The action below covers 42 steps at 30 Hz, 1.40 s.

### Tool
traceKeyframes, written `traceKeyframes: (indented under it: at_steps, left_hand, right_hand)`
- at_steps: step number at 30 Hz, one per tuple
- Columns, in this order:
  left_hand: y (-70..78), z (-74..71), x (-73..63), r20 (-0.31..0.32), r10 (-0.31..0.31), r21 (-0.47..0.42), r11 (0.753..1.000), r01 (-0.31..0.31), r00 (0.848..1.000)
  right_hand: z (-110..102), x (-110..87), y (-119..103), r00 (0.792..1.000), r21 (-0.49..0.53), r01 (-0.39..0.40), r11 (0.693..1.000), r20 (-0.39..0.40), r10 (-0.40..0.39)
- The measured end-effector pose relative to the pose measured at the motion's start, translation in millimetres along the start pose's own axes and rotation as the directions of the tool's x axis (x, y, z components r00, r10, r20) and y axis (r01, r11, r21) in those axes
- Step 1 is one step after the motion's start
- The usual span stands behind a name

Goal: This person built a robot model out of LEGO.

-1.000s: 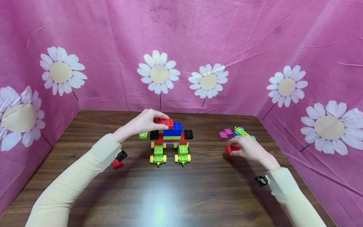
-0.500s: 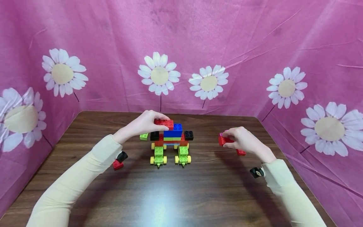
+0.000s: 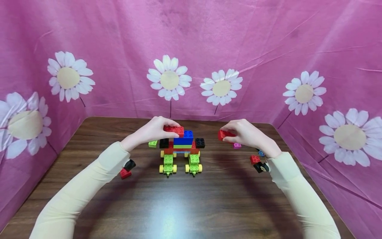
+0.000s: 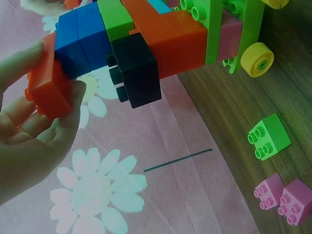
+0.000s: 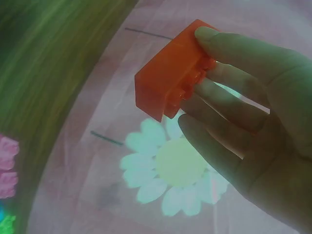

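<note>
Brick point(image 3: 221, 135) (red) has just gone up & left in the R hand point(image 3: 243, 132): 1 s ago it was low nr the bench's point(image 3: 209, 199) right edge, now it's well off the surface, toward the far edge, nearer the brick model point(image 3: 183, 141) but not touching. R thumb & fingers pinch it; right wrist view shows studs on the finger side. Lifting it uncovered a 2nd red brick point(image 3: 255, 159), left behind nr the right edge, & a pink brick point(image 3: 237, 145) now shows below the R hand. L hand point(image 3: 152, 129) unchanged: still pinching a red block point(image 3: 178, 130) atop the blue bricks point(image 3: 188, 134), overhanging toward the bench's left edge; can't tell if it's fully pressed on. Model stands mid-bench, toward far edge, same spot. So, my read: build's mid-way, R-hand piece fetched but unattached, L hand steadying the top.
</note>
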<state>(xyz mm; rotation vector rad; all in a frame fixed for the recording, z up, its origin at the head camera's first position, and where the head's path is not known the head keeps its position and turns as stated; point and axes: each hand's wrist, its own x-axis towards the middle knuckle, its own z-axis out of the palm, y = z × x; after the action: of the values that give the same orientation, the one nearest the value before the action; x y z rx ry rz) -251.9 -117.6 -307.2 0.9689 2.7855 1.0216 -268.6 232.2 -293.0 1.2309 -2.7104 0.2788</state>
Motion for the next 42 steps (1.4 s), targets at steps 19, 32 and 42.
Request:
traceKeyframes:
  at_steps: [19,32,42]
  left_hand:
    - [0.2,0.2,1.0,-0.001,-0.020,-0.002,1.000,0.020,1.000]
    - [-1.0,1.5,1.0,0.000,-0.006,-0.007,1.000,0.006,1.000]
    - [-0.5,1.8,1.6,-0.010,0.010,0.014,1.000,-0.010,1.000]
  right_hand:
    - [-8.9,52.2,-36.5,0.985,0.004,0.172,0.985,-0.004,-0.172]
    - [-1.6,73.6,-57.8,0.971,0.032,0.240,0.970,0.017,-0.240]
    - [0.3,83.2,-66.1,0.963,0.027,0.264,0.964,0.055,-0.265]
